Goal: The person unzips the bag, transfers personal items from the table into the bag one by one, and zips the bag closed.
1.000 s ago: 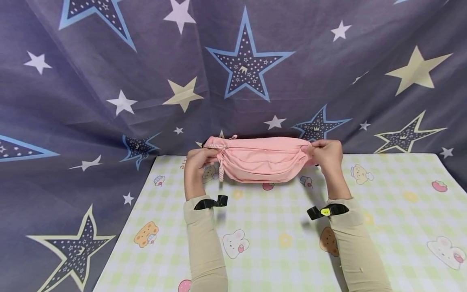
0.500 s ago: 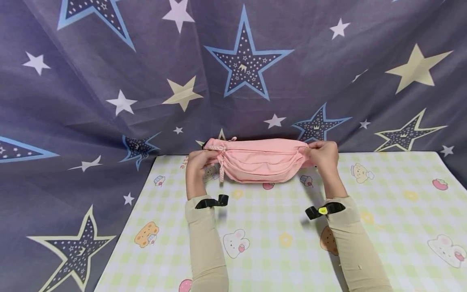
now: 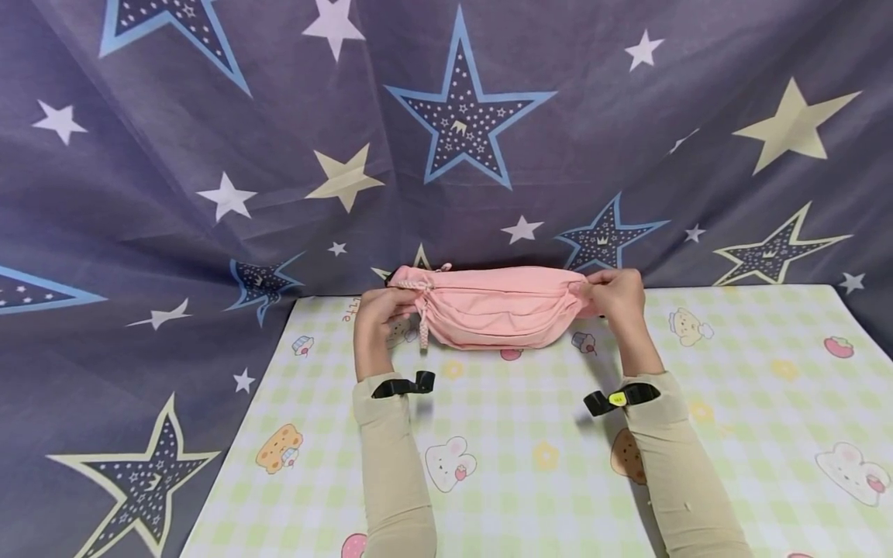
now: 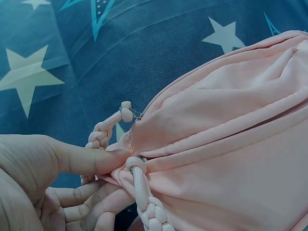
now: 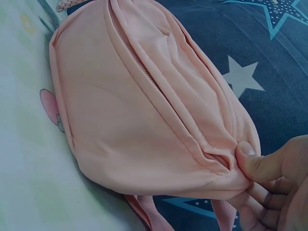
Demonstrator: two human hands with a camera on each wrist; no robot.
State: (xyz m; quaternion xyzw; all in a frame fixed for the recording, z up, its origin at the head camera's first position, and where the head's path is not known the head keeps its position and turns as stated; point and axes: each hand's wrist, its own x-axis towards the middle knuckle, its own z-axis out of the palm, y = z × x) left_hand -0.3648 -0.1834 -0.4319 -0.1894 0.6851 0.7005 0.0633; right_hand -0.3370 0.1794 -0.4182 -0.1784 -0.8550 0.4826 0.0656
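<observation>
A pink waist bag stretches between both hands at the back edge of the table. My left hand pinches its left end, thumb on top, beside the braided zipper pulls. At the other end, my right hand pinches the corner where a zipper ends. The front zipper looks closed along the part I can see. Below the bag, pink straps hang down in the right wrist view. The bag's back is hidden.
The table wears a green-and-white checked cloth with cartoon prints. Right behind the bag hangs a dark curtain patterned with stars, and it also covers the left side. Each wrist has a black strap.
The right hand has shifted slightly left and the bag's top has sunk a little. Both hands keep their hold on its ends. The head view has tilted slightly.
</observation>
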